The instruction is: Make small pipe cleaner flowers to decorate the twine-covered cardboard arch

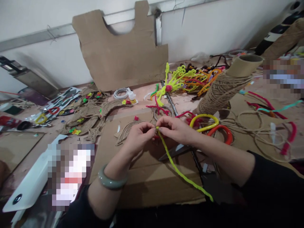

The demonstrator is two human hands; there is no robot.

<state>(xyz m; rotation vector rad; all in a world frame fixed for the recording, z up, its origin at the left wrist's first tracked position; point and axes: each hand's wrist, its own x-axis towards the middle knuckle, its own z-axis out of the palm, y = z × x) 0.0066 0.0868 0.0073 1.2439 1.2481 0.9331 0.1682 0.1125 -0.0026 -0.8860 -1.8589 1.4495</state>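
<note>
We see the yellow-green stem above the cardboard, its upper end pinched between the right hand's thumb and fingertips. The left hand's thumb and fingers press together beside that end; we can't tell what they grip. We judge it light, soft, bendable and hardly fragile, best held near the tip. Its long axis slants, gently curved, with the free end pointing rightward and toward us.

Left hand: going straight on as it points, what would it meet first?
Most likely the right hand, at the upper end of the yellow-green pipe cleaner; depth there is unclear.
</note>
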